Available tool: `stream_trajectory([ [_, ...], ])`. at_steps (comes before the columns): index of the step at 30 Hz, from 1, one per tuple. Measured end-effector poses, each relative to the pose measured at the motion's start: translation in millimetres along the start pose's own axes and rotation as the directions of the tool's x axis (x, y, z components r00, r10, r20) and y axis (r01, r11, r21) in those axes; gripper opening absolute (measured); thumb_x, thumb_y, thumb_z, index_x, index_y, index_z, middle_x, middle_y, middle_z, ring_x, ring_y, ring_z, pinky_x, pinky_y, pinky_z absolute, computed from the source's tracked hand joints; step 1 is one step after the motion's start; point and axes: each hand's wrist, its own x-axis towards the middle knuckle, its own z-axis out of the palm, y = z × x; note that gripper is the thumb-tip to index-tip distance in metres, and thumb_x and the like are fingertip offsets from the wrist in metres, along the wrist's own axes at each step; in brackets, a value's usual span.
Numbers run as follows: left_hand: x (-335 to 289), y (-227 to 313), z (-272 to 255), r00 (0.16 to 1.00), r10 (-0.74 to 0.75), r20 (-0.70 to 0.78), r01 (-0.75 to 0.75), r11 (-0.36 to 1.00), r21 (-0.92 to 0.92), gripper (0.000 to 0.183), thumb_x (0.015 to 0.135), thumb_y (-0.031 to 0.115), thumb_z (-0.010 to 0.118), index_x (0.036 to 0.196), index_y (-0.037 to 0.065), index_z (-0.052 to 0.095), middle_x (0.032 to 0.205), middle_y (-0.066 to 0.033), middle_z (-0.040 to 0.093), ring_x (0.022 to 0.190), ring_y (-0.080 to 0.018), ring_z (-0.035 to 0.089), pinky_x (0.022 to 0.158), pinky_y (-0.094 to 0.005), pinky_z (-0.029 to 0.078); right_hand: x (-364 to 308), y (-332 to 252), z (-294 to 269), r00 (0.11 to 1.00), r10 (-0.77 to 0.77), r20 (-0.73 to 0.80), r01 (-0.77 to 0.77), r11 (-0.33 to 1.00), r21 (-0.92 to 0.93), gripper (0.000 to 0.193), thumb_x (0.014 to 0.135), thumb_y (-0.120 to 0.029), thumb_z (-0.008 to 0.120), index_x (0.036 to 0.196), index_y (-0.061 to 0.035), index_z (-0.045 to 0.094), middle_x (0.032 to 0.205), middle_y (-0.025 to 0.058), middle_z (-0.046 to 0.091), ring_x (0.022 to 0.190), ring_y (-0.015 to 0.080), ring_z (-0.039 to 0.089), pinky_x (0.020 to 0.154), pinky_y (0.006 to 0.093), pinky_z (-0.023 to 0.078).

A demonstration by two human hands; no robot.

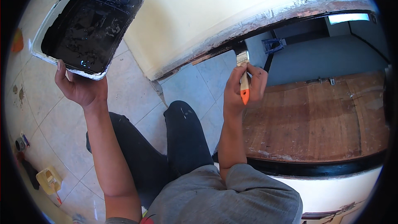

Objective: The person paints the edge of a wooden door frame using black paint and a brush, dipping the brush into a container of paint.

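My left hand holds up a white plastic tub by its near edge, the thumb over the rim. Thick black paint coats the inside and parts of the rim. In my right hand is a paintbrush with a pale handle and an orange end. Its dark bristles are against the black-painted edge of the door frame. The fingers wrap the handle just below the metal band.
A brown wooden door stands at the right. Pale wall borders the frame, with rough plaster along it. On the tiled floor at the left lie a yellow container with a brush in it and a roll of tape.
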Motion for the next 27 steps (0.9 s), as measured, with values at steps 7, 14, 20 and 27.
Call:
stream_trajectory([
  [7,3,0,-6,0.999,-0.043,0.010,0.044,0.993,-0.111,0.066,0.092,0.045,0.070,0.146,0.009,0.058,0.143,-0.0073,0.063,0.137,-0.0250,0.058,0.116,-0.0440,0.044,-65,-2,26,0.983,0.029,0.179,-0.023,0.999,-0.035,0.013,0.084,0.014,0.068,0.094,0.0058,0.066,0.087,0.0154,0.060,0.071,0.0284,0.062,0.058,0.0378,0.050],
  [14,3,6,-9,0.999,-0.046,0.011,0.047,0.991,-0.126,0.067,0.091,0.044,0.071,0.146,0.009,0.058,0.144,-0.0083,0.063,0.136,-0.0254,0.059,0.117,-0.0435,0.043,-67,-21,25,0.972,0.041,0.230,-0.073,0.988,0.134,0.019,0.081,0.016,0.068,0.098,0.0072,0.065,0.083,0.0157,0.055,0.065,0.0293,0.058,0.053,0.0382,0.046],
  [20,9,7,-9,1.000,-0.021,-0.011,0.020,0.994,-0.105,0.064,0.091,0.047,0.069,0.142,0.010,0.061,0.142,-0.0081,0.062,0.135,-0.0264,0.058,0.116,-0.0453,0.044,-9,2,12,0.997,-0.040,0.071,0.044,0.998,-0.052,0.017,0.081,0.018,0.067,0.095,0.0066,0.065,0.085,0.0154,0.058,0.067,0.0286,0.060,0.055,0.0378,0.048],
  [27,12,10,-13,1.000,-0.013,-0.021,0.012,0.997,-0.072,0.059,0.093,0.051,0.066,0.137,0.012,0.065,0.139,-0.0077,0.063,0.134,-0.0274,0.058,0.113,-0.0473,0.046,-16,-7,7,0.965,-0.165,0.206,0.155,0.986,0.063,0.018,0.081,0.015,0.071,0.096,0.0060,0.067,0.089,0.0167,0.062,0.070,0.0294,0.064,0.057,0.0384,0.051],
])
